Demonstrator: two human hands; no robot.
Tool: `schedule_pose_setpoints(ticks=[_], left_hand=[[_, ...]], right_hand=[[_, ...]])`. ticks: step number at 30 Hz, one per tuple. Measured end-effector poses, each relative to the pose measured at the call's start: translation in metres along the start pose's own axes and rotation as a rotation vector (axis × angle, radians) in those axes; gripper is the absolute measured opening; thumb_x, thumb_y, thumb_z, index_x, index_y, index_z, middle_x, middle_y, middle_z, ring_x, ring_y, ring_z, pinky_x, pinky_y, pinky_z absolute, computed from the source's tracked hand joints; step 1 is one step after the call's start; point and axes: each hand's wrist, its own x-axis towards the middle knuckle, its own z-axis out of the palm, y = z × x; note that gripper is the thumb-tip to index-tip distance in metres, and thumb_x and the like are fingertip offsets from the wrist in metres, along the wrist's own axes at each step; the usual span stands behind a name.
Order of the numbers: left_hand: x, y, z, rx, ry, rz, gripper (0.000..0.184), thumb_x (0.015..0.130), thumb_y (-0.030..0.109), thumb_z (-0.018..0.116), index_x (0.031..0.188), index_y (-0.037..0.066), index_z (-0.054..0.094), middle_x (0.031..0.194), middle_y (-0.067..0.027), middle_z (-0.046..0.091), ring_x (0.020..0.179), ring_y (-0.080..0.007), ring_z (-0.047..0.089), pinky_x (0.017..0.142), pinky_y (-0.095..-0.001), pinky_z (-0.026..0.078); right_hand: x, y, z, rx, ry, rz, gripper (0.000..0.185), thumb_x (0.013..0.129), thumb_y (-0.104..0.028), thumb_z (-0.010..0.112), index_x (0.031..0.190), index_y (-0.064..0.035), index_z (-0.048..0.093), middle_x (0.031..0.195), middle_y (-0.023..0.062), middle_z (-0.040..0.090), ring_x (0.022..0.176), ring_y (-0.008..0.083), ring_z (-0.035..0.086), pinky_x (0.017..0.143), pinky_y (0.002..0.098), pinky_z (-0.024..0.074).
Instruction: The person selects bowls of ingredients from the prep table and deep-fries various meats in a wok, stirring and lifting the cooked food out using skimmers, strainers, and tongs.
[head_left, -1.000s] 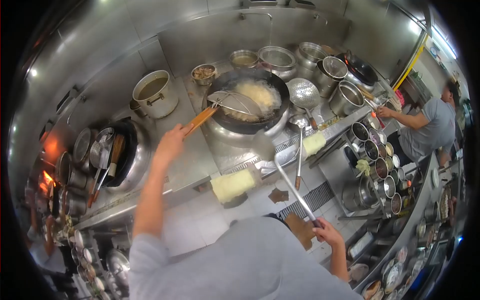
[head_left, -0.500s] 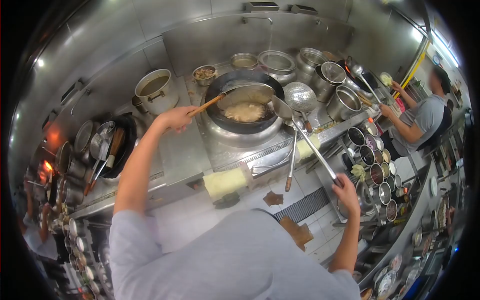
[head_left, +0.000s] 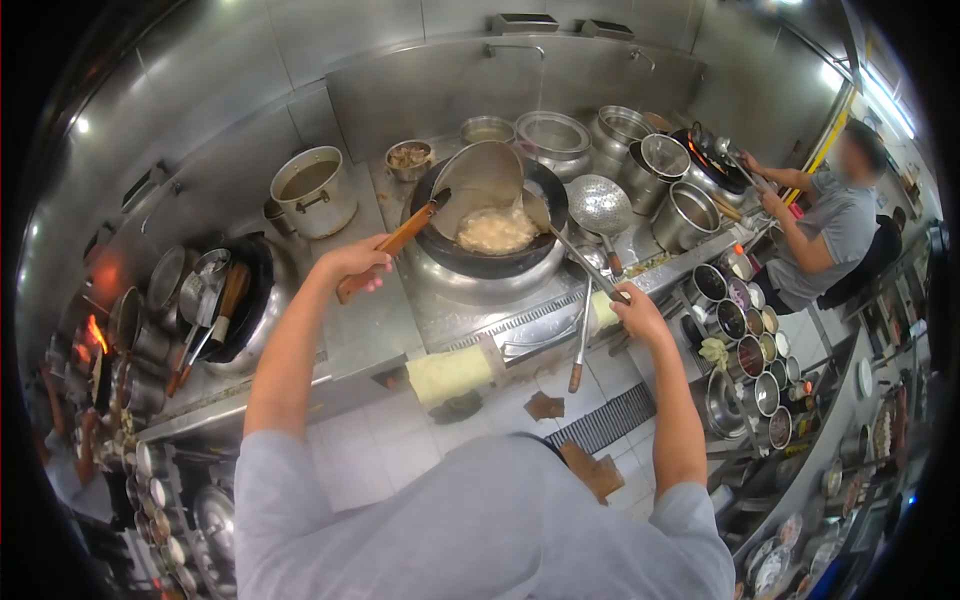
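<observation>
My left hand (head_left: 358,265) is closed round the wooden handle (head_left: 402,236) of a large round strainer (head_left: 482,172). The strainer is tilted up over the wok (head_left: 440,245), its back part raised against the far rim. Pale food (head_left: 497,231) sits in liquid in the wok, just below the strainer. My right hand (head_left: 638,312) grips the metal handle of a ladle (head_left: 537,211), whose bowl is inside the wok at the right of the food. Part of the ladle's bowl is hard to make out.
Beside the wok lies a perforated skimmer (head_left: 600,202). A tall pot of liquid (head_left: 308,192) stands at the left, and a metal pot (head_left: 688,214) at the right. Another person (head_left: 835,220) works at a far wok. Ingredient bowls (head_left: 752,352) line the right side.
My left hand has turned the strainer up out of the wok. My right hand has come up and left, bringing the ladle lower into the wok. The other person's hands have shifted toward the far wok.
</observation>
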Motion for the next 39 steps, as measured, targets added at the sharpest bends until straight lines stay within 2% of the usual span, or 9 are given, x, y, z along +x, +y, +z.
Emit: schedule_pose_setpoints(ticks=[3,18,21,23,26,30,35,37,39], left_hand=[[0.020,-0.002,0.017,-0.095,-0.054,0.020,0.052,0.094,0.012,0.044,0.142,0.010,0.025,0.098,-0.0071,0.055,0.062,-0.0137,0.057,0.051,-0.0270,0.052],[0.062,0.023,0.127,-0.686,-0.070,-0.084,0.035,0.096,0.012,0.045,0.128,-0.001,0.037,0.099,-0.0154,0.062,0.063,-0.0151,0.058,0.053,-0.0292,0.054],[0.072,0.019,0.143,-0.859,-0.080,-0.068,0.033,0.097,0.013,0.042,0.127,-0.001,0.036,0.098,-0.0159,0.061,0.061,-0.0152,0.057,0.053,-0.0287,0.054],[0.072,0.016,0.150,-0.920,-0.087,-0.086,0.034,0.098,0.013,0.042,0.127,-0.002,0.036,0.096,-0.0155,0.061,0.061,-0.0149,0.057,0.052,-0.0284,0.054],[0.070,0.023,0.162,-1.026,-0.080,-0.076,0.033,0.097,0.014,0.041,0.125,-0.004,0.037,0.092,-0.0146,0.060,0.061,-0.0148,0.057,0.052,-0.0278,0.054],[0.081,0.017,0.173,-1.134,-0.114,-0.106,0.031,0.097,0.015,0.042,0.119,-0.006,0.043,0.090,-0.0136,0.059,0.060,-0.0158,0.058,0.052,-0.0279,0.055],[0.050,0.000,0.182,-1.177,-0.149,0.055,0.044,0.098,0.028,0.044,0.130,-0.001,0.041,0.117,-0.0186,0.059,0.094,-0.0258,0.063,0.070,-0.0362,0.057],[0.023,-0.007,0.189,-1.211,-0.215,0.125,0.046,0.097,0.032,0.045,0.132,0.003,0.041,0.118,-0.0170,0.059,0.095,-0.0259,0.063,0.072,-0.0370,0.057],[0.006,-0.027,0.196,-1.238,-0.277,0.223,0.049,0.096,0.039,0.047,0.135,0.010,0.041,0.117,-0.0130,0.060,0.095,-0.0253,0.063,0.071,-0.0362,0.055]], right_hand=[[0.006,0.000,0.011,0.137,-0.027,-0.035,0.044,0.086,-0.020,0.060,0.124,-0.0028,0.048,0.069,0.0064,0.051,0.047,0.0123,0.047,0.037,0.0284,0.0381],[-0.053,-0.002,0.036,0.313,0.071,-0.058,0.042,0.090,-0.017,0.056,0.129,-0.0064,0.045,0.071,0.0053,0.053,0.046,0.0101,0.045,0.036,0.0280,0.0397],[-0.052,0.006,0.045,0.354,0.090,-0.006,0.042,0.090,-0.017,0.056,0.129,-0.0062,0.045,0.078,0.0130,0.062,0.055,0.0225,0.058,0.048,0.0361,0.0477],[-0.047,0.006,0.056,-0.083,0.310,-0.190,0.042,0.090,-0.017,0.056,0.129,-0.0063,0.044,0.093,0.0232,0.065,0.077,0.0396,0.065,0.068,0.0449,0.0499],[-0.050,-0.002,0.067,-0.093,0.327,-0.182,0.041,0.090,-0.017,0.056,0.128,-0.0066,0.044,0.104,0.0288,0.062,0.097,0.0477,0.058,0.082,0.0493,0.0450],[-0.070,-0.024,0.065,0.250,0.140,0.067,0.046,0.090,-0.017,0.056,0.132,-0.0074,0.042,0.103,0.0242,0.064,0.092,0.0396,0.064,0.083,0.0435,0.0469],[-0.104,0.024,0.085,0.153,0.358,-0.029,0.047,0.090,-0.013,0.054,0.135,-0.0068,0.040,0.105,0.0223,0.063,0.092,0.0324,0.064,0.075,0.0372,0.0500],[-0.123,0.069,0.079,0.049,0.338,-0.133,0.048,0.091,-0.013,0.052,0.136,-0.0065,0.038,0.091,0.0155,0.063,0.070,0.0238,0.063,0.055,0.0340,0.0490],[-0.169,0.026,0.047,0.535,0.042,0.214,0.048,0.092,-0.013,0.051,0.137,-0.0077,0.036,0.075,0.0064,0.054,0.048,0.0131,0.049,0.039,0.0288,0.0397]])
